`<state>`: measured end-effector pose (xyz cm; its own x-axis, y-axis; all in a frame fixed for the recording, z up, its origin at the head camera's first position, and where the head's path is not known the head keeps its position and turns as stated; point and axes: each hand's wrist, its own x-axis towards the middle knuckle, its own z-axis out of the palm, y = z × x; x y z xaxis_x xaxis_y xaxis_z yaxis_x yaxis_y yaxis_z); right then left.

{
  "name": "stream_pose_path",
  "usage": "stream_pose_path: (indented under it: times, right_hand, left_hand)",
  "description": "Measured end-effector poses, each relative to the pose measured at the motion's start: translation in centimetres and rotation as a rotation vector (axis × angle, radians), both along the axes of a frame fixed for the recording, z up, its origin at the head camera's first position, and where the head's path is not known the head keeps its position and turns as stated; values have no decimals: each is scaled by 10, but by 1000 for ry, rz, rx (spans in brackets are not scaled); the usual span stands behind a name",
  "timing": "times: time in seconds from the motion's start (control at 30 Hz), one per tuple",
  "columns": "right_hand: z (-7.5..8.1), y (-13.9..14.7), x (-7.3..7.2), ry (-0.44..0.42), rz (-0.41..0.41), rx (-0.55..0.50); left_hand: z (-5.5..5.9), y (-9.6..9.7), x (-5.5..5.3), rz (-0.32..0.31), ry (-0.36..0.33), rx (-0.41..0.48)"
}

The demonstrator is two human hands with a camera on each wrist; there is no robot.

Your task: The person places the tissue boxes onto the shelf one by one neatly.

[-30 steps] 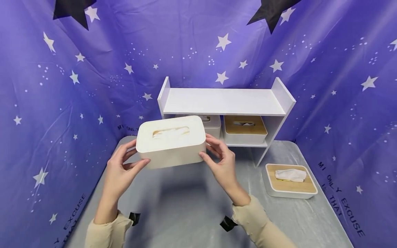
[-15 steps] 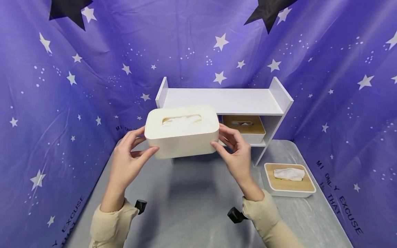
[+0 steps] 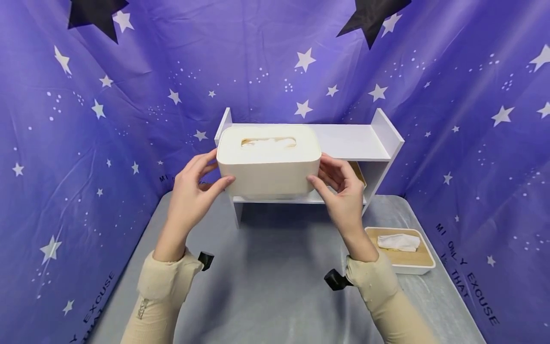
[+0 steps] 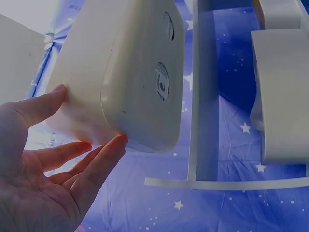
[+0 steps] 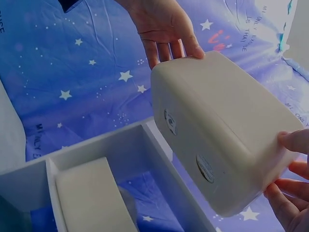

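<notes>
A cream tissue box with a slot in its lid and white tissue inside is held up in the air between both hands. My left hand grips its left end, thumb on the front. At the other end my right hand grips it likewise. The white shelf stands behind, and the box covers part of its top board. Round stickers show on the underside of the tissue box in the left wrist view, where a gap separates it from the shelf.
A second tissue box with a wooden lid sits on the grey table at the right. Another wood-lidded box is in the shelf's lower level, mostly hidden by my right hand. Purple starry cloth surrounds the table.
Both hands have raised the cream tissue box and carried it right and toward the shelf. It now overlaps the shelf's top board in the head view.
</notes>
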<state>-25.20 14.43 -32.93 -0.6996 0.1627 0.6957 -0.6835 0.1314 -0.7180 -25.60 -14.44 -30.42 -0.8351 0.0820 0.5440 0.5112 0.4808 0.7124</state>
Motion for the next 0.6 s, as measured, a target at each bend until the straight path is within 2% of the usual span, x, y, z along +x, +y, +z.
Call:
stream_pose_path:
  times: [0.17, 0.37, 0.47, 0.6]
  right_hand:
    - [10, 4, -10, -13, -24, -14]
    - [22, 7, -27, -34, -31, -25]
    - [24, 8, -36, -50, -24, -30]
    - [26, 7, -48, -62, -20, -29]
  left_hand:
    - [11, 6, -14, 0, -16, -29]
    - [23, 12, -33, 0, 14, -60]
    - [27, 14, -42, -2, 24, -61]
    - [30, 15, -53, 2, -2, -62]
